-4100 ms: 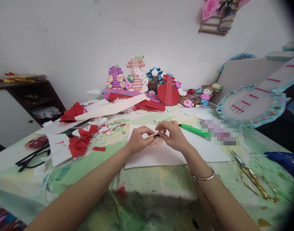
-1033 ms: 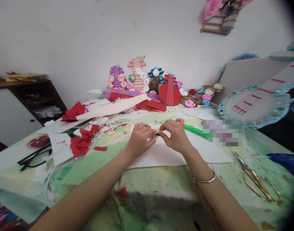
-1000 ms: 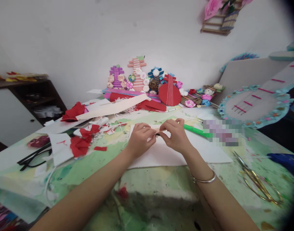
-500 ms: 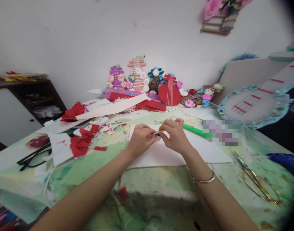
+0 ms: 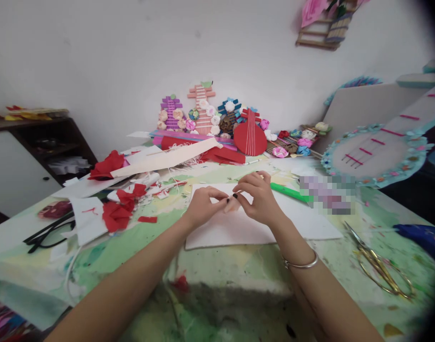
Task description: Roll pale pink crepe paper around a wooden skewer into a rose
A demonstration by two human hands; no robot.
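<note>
My left hand [image 5: 203, 208] and my right hand [image 5: 257, 197] meet over a white sheet [image 5: 253, 228] in the middle of the paint-stained table [image 5: 217, 266]. Both hands have their fingers curled in a pinch round a small pale pink paper piece [image 5: 233, 205] held between them, just above the sheet. The piece is mostly hidden by my fingertips. A silver bangle [image 5: 302, 262] sits on my right wrist.
A green pen [image 5: 288, 192] lies just right of my right hand. Gold scissors [image 5: 377, 263] lie at the right. Red paper scraps [image 5: 119, 209] and black glasses [image 5: 46, 232] lie at the left. Paper lute models and paper flowers [image 5: 231, 126] stand along the back wall.
The thin stick seen between my fingers earlier is out of sight. My hands have dropped slightly toward the sheet and the small pink piece shows between my fingertips.
</note>
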